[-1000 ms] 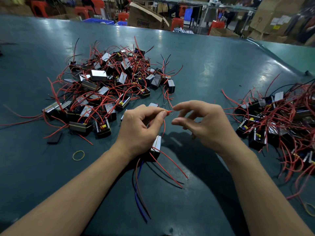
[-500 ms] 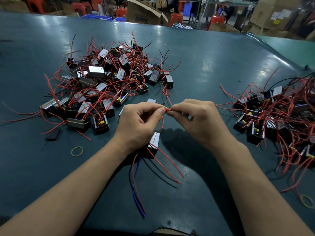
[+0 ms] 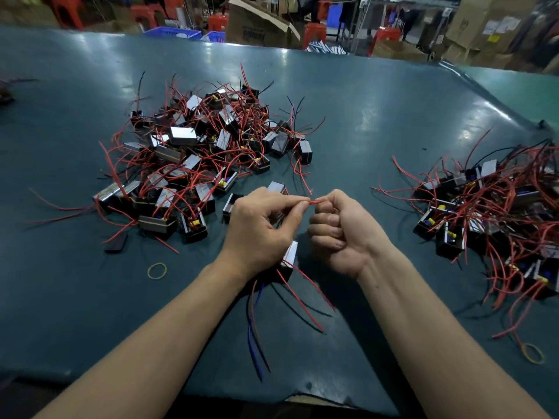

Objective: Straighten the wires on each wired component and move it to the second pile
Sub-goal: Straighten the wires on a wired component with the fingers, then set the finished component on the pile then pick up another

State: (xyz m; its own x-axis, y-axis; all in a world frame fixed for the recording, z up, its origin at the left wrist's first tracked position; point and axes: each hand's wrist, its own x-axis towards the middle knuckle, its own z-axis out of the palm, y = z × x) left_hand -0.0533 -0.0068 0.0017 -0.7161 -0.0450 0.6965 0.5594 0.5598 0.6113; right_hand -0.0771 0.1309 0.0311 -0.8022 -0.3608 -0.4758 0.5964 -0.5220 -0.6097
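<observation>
Mid-frame, left hand pinches a red wire while cradling the component; right hand fist-curled, pinching that wire's other end, piles either side

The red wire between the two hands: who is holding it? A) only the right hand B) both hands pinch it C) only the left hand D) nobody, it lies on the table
B: the left hand and the right hand each pinch an end of the short red wire, which stretches between their fingertips above the table.
</observation>
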